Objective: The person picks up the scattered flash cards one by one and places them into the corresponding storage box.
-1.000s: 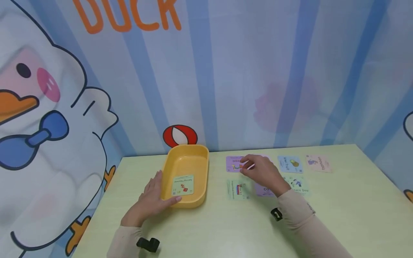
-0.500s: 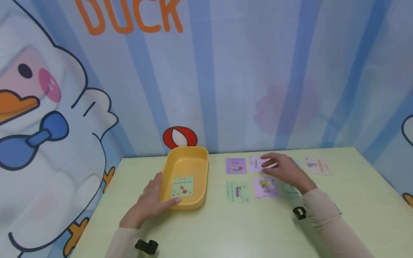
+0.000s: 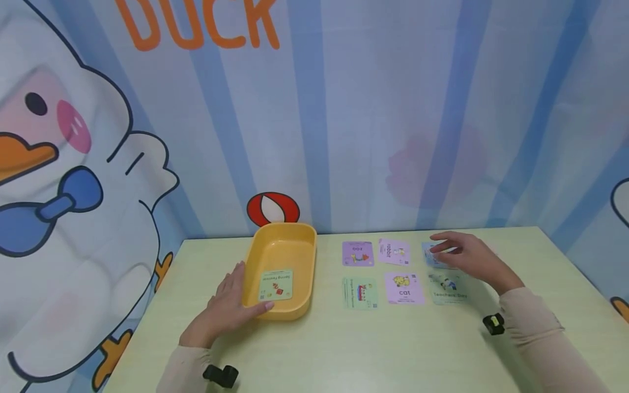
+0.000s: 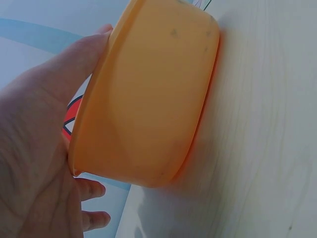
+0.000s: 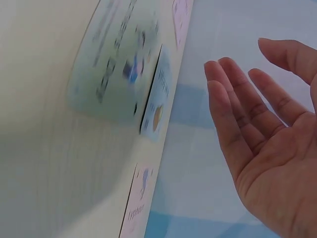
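Observation:
My left hand (image 3: 223, 308) rests against the near left corner of a yellow plastic tray (image 3: 306, 305), fingers straight along its left side and thumb over the near rim. In the left wrist view the tray's outer wall (image 4: 143, 99) fills the middle. A green "Spring Festival" card (image 3: 276, 285) lies inside the tray. Over the blue kiwi fruit card (image 3: 432, 256) hovers my right hand (image 3: 474, 262), fingers loosely bent and holding nothing. It partly hides that card in the head view. The right wrist view shows the palm (image 5: 282, 163) with the fingers spread apart from the cards.
On the pale table (image 3: 393, 349) lie zoo (image 3: 357, 254), rabbit (image 3: 394, 252), dragon boat (image 3: 360, 293), cat (image 3: 404, 288) and "Teachers' Day" (image 3: 448, 289) cards. The pink typhoon card (image 5: 136, 203) is beyond the right hand. A duck-print curtain (image 3: 363, 109) hangs behind.
My right hand has moved right, from over the zoo and rabbit cards to over the kiwi fruit card, uncovering the rabbit and cat cards. The left hand and tray stay put.

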A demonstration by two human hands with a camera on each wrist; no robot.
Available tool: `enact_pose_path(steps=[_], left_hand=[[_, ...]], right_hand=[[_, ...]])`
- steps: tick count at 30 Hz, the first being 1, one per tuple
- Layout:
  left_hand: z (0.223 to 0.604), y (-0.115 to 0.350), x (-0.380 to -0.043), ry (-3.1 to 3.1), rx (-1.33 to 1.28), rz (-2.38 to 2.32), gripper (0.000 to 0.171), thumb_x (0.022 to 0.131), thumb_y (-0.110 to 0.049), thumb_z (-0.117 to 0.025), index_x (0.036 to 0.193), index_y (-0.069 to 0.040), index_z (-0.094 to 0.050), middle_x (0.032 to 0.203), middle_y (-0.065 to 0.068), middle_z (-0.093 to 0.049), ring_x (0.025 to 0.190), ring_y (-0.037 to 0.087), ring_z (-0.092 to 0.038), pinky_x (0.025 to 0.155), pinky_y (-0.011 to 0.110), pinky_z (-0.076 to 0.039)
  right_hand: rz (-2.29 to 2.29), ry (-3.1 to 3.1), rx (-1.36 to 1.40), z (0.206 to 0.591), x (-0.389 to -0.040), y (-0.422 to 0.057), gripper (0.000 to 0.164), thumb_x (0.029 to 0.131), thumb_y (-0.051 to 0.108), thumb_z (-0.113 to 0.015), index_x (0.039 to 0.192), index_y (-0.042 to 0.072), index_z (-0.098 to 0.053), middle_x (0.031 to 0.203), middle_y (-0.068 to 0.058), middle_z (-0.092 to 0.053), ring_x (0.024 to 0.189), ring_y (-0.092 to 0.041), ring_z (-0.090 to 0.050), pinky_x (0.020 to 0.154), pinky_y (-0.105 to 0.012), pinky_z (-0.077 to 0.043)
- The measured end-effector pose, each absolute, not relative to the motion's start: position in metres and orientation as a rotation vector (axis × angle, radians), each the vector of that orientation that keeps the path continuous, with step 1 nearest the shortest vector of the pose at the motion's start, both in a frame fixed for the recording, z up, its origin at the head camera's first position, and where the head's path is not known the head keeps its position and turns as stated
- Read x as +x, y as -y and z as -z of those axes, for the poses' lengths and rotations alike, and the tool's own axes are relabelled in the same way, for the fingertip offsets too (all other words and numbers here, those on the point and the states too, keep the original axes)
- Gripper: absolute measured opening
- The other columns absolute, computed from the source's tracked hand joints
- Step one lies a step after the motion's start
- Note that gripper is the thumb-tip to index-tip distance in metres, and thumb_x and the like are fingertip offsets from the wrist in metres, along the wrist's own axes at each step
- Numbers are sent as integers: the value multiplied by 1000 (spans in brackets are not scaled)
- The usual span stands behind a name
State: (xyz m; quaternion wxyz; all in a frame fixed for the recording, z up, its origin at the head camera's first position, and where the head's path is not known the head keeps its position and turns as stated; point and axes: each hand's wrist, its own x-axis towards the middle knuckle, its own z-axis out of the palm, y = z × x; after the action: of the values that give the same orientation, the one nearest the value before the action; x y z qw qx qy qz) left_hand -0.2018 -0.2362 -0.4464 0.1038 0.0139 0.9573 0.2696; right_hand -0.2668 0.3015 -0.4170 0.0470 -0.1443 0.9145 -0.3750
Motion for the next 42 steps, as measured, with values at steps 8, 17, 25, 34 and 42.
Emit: enact_pose_path(steps=[8,17,25,34,42], left_hand=[[448,238,-203,-2829,62,-797,130,80,-77,-65,163,-9,8,171,16,3,154,46,-1,116,75,-10],[446,237,-202,-2817,43,-795,131,78,-79,-65,163,-10,7,171,15,2,155,45,0,116,75,-10],[446,237,-201,-2822,51,-797,131,78,-79,-65,163,-10,8,171,16,2,154,45,-1,116,75,-11],[444,236,-201,-2817,53,-808,131,78,-79,-65,163,-10,7,171,16,2,154,46,-2,116,75,-13],[443,236,-201,-2817,60,-816,130,78,-77,-66,163,-9,6,171,17,1,154,45,-2,116,74,-12]], right_hand=[[1164,-2836,-457,427,-275,-337,53,103,32,-61,150,11,-49,131,-15,-67,119,-39,-64,89,-36,-55],[1163,-2855,-503,434,-282,-366,53,104,33,-59,152,14,-47,138,-14,-63,126,-38,-58,92,-28,-53],[1124,-2845,-475,429,-288,-384,56,104,33,-60,153,12,-43,144,-18,-57,129,-40,-54,94,-41,-54],[1076,-2814,-401,431,-294,-401,65,101,31,-64,155,5,-38,151,-26,-46,138,-50,-39,104,-68,-39],[1022,-2803,-353,437,-298,-412,71,101,38,-63,156,4,-35,158,-29,-33,141,-54,-33,102,-73,-37]])
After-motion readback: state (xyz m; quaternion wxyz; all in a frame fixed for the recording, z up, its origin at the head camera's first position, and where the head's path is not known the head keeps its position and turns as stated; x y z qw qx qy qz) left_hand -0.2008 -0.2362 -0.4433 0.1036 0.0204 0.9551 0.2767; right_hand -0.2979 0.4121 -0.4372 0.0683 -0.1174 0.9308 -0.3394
